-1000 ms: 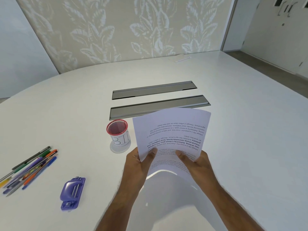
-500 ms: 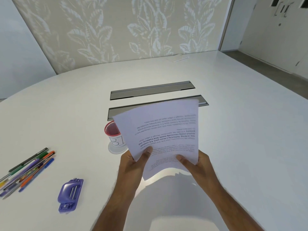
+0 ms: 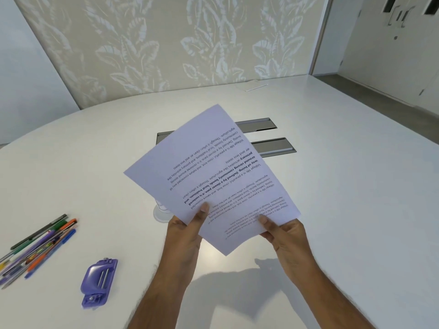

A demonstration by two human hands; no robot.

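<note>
Head view: at the far left we see a loose bundle of pens (image 3: 38, 245) lying slantwise on the white table (image 3: 356, 210). Just right of them and nearer to us sits a purple desk tool (image 3: 98, 282), apart from the pens. Further right, a small round clear base (image 3: 161, 213) peeks out from under the paper's left edge. The sheet hides nearly all of it, so we cannot tell what it is.

The left hand (image 3: 187, 236) comes next. It pinches the printed paper (image 3: 209, 167) at its lower left side, with the thumb on the printed face and the fingers underneath. The paper is held up in the air above the middle of the table. It is rotated so that one corner points away from us, and the lines of text read upside down. The right hand (image 3: 285, 243) pinches the paper's lower right edge in the same way, thumb on top.

Behind the paper, two grey metal flaps (image 3: 273, 147) set into the tabletop show to the right of it, partly covered by it. Far back lies a small white slip (image 3: 255, 86), well apart from everything else.
</note>
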